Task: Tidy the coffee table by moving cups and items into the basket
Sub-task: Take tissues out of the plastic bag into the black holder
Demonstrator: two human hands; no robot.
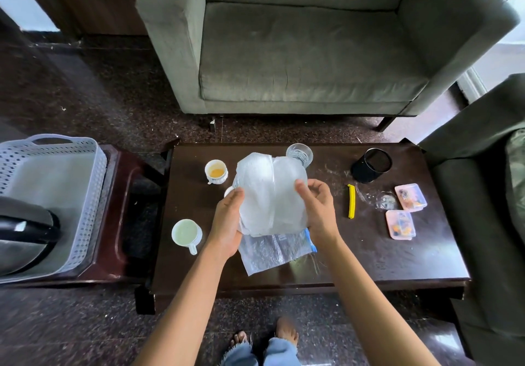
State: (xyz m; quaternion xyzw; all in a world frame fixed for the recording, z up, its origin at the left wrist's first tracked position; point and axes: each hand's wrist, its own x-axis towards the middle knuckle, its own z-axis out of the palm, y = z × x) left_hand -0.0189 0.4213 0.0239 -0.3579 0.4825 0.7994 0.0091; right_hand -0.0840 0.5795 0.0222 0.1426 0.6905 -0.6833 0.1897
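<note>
A grey armchair (312,53) stands beyond the far edge of the dark wooden coffee table (397,260). To the left of the table, on a lower wooden stand (122,195), sits the pale perforated basket (95,184); a dark rounded thing with a black handle (25,215) lies in its near left part, cut off by the frame.

Over the middle of the table we hold up a crumpled plastic bag (272,195). Our left hand (227,223) grips its left side with the fingers curled behind and the thumb on the front. Our right hand (318,209) pinches its right side between thumb and bent fingers. Under it a flat clear zip bag (270,255) with a blue strip lies near the table's near edge.

A white mug (186,233) stands near the left edge. A black mesh pen cup (370,165) stands toward the far right corner. A clear glass (299,154) stands at the far edge, partly behind the held bag. A small white cup (216,171) with orange liquid stands far left.

Two pink packets (410,196) lie near the right edge, and a yellow clip (351,201) lies between them and our right hand.
</note>
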